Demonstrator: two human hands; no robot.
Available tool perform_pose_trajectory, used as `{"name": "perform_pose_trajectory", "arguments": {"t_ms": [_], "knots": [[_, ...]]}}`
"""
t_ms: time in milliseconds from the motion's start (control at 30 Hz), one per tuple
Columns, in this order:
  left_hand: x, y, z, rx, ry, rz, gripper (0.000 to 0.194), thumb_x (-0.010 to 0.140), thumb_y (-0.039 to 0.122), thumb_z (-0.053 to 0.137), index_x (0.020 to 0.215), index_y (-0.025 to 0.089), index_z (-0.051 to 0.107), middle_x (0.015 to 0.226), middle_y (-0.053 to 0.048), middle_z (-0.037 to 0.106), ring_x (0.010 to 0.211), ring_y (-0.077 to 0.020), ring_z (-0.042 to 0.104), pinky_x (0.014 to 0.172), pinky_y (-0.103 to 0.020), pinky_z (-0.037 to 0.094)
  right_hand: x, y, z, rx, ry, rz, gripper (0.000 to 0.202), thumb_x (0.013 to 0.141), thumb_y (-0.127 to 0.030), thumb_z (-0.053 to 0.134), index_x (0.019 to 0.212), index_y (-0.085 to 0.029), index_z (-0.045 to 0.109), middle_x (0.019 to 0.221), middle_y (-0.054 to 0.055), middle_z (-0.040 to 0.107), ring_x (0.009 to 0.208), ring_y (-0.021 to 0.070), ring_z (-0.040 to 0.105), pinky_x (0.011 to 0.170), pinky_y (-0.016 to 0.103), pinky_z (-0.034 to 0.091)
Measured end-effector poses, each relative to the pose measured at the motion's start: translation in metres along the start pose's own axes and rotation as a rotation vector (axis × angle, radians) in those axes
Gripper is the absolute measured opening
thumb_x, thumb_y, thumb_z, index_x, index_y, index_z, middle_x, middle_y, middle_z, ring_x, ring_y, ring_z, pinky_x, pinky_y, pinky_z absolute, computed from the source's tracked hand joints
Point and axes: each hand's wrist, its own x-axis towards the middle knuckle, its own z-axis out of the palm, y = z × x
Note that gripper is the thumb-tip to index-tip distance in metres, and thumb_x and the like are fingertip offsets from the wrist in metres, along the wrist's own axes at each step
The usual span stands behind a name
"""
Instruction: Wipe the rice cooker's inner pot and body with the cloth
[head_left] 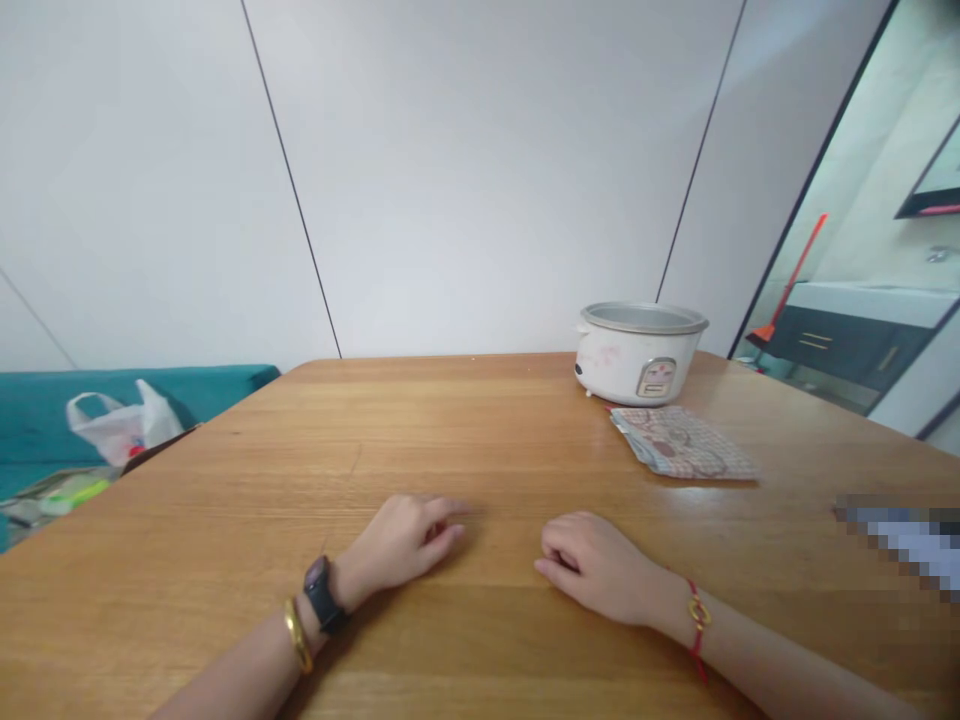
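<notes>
My left hand (409,540) lies on the wooden table (450,640), its fingers stretched forward and slightly apart with nothing in them. A black watch and a gold bangle circle that wrist. Across from it, my right hand (592,562) rests on the wood with fingers curled into a loose fist, and no object shows in it. That wrist wears a red cord bracelet. Beyond the right hand lies a folded patterned cloth (686,445). Just behind the cloth stands a white rice cooker (626,365) without a lid; its inside bottom is hidden.
A blurred-out flat item (907,540) lies at the table's right side. To the left, a white plastic bag (124,425) sits by a teal sofa (217,385). Behind the table rises a pale panelled wall (480,180). An orange broom (799,270) leans in the room at right.
</notes>
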Motion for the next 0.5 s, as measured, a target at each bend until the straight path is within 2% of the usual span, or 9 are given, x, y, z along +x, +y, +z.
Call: {"name": "perform_pose_trajectory", "arguments": {"t_ms": [500], "knots": [[-0.0018, 0.0015, -0.0009, -0.007, -0.019, 0.007, 0.031, 0.1, 0.033, 0.046, 0.12, 0.025, 0.067, 0.098, -0.004, 0.076, 0.082, -0.0212, 0.071, 0.074, -0.031, 0.05, -0.0031, -0.0008, 0.0008, -0.021, 0.02, -0.011, 0.027, 0.091, -0.032, 0.058, 0.069, -0.019, 0.053, 0.072, 0.0, 0.063, 0.069, 0.0142, 0.051, 0.069, 0.028, 0.03]]}}
